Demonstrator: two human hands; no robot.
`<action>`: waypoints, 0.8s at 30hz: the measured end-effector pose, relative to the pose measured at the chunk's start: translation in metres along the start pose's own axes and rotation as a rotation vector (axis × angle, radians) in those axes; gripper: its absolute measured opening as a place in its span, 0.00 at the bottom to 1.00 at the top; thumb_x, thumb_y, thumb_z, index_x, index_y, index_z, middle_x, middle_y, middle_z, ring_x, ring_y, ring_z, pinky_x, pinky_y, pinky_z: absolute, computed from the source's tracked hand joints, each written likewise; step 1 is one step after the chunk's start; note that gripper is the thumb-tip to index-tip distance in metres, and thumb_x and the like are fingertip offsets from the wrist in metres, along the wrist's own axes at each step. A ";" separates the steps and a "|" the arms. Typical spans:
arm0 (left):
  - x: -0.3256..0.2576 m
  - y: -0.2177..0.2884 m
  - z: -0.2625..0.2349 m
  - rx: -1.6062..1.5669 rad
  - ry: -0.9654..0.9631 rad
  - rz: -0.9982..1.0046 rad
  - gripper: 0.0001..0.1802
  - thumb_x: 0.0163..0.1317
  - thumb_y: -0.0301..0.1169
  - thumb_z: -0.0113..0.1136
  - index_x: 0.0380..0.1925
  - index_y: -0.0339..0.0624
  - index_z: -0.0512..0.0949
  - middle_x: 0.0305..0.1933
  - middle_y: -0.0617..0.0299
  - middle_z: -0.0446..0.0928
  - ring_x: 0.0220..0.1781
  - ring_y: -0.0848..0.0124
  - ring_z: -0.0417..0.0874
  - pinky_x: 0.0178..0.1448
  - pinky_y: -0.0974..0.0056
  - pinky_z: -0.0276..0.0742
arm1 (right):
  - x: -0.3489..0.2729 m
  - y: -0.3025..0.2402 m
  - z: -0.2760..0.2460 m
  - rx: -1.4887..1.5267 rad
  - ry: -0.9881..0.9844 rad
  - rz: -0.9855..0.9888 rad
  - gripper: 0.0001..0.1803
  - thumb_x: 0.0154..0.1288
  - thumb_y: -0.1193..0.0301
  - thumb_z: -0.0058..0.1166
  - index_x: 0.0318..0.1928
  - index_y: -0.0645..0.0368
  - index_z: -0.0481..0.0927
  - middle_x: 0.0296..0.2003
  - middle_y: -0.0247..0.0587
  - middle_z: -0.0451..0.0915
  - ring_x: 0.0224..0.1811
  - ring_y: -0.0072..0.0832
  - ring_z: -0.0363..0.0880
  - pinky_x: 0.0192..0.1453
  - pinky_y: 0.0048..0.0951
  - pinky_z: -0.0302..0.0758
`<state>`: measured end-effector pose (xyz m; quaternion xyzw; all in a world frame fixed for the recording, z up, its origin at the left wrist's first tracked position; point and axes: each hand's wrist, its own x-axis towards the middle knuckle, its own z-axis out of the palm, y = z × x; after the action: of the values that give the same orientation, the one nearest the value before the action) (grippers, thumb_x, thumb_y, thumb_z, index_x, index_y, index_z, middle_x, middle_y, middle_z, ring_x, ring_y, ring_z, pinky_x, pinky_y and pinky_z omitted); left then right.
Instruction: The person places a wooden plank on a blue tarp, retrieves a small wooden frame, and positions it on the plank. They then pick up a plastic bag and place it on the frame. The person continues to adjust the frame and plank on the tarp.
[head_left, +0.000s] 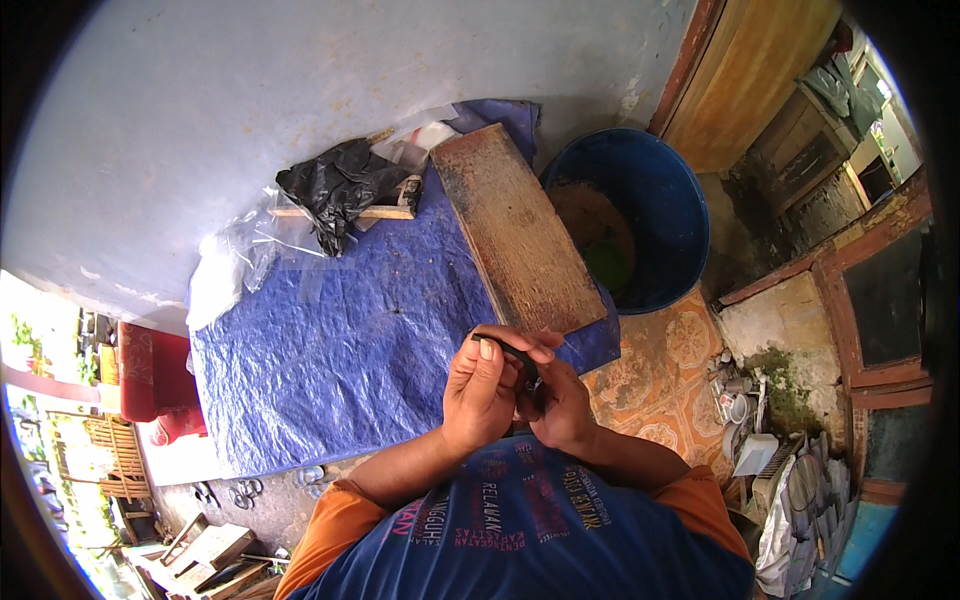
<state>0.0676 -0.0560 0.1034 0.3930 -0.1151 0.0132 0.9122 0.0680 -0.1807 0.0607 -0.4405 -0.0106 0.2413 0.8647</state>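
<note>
My left hand [477, 397] and my right hand [560, 405] are raised close together in front of my chest. Between them is a narrow, dark, curved strip [513, 352], its kind too small to make out. Thumb and fingertips of the left hand pinch one end of it. The right hand's fingers curl round the other end, partly hiding it. Just beyond the hands lies the near end of a worn wooden board [515, 235], which rests on a blue tarp [350, 340].
A big blue barrel [690, 225] stands right of the board, on patterned orange tiles [660, 360]. Crumpled black plastic [345, 185] and clear bags [215, 280] lie along the wall. A red seat [150, 375] is at left, and dishes and a rack [785, 465] at right.
</note>
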 end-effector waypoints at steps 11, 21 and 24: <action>0.001 -0.001 0.003 -0.070 -0.007 0.061 0.17 0.79 0.37 0.38 0.47 0.36 0.73 0.44 0.49 0.80 0.62 0.53 0.76 0.71 0.50 0.66 | -0.001 -0.005 0.005 0.102 0.006 0.045 0.17 0.80 0.60 0.37 0.46 0.55 0.77 0.24 0.25 0.71 0.20 0.13 0.64 0.23 0.17 0.57; 0.000 -0.001 0.002 -0.015 0.035 0.055 0.19 0.79 0.43 0.37 0.45 0.37 0.71 0.44 0.48 0.78 0.62 0.50 0.75 0.70 0.45 0.66 | 0.001 0.004 -0.004 0.113 -0.087 0.027 0.27 0.80 0.49 0.30 0.49 0.58 0.75 0.25 0.28 0.72 0.20 0.16 0.66 0.22 0.18 0.60; -0.001 0.000 0.003 -0.033 0.061 0.051 0.19 0.79 0.42 0.37 0.45 0.37 0.71 0.45 0.48 0.78 0.62 0.50 0.75 0.70 0.45 0.65 | 0.001 0.005 -0.003 0.160 -0.086 0.027 0.25 0.79 0.51 0.32 0.49 0.58 0.76 0.25 0.27 0.71 0.20 0.15 0.64 0.22 0.19 0.58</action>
<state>0.0662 -0.0585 0.1053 0.3743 -0.0976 0.0466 0.9210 0.0674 -0.1802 0.0544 -0.3594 -0.0223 0.2715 0.8926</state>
